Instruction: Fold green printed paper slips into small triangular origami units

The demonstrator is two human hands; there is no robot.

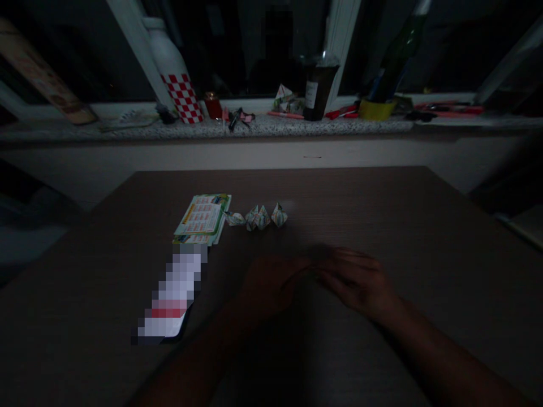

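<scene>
Over the middle of the dim table my left hand and my right hand meet at their fingertips. Both hands are closed, fingers pressed together. Whatever lies between them is too dark and too covered to name. Just beyond, small folded paper pieces stand in a row: one pointed piece at the right, two touching pieces in the middle and a flatter one at the left. That flatter piece touches a stack of printed calendar cards.
A phone with a lit screen lies left of my left forearm. Behind the wooden table, a stone windowsill carries a checkered white bottle, a red jar, a dark cup and a green bottle.
</scene>
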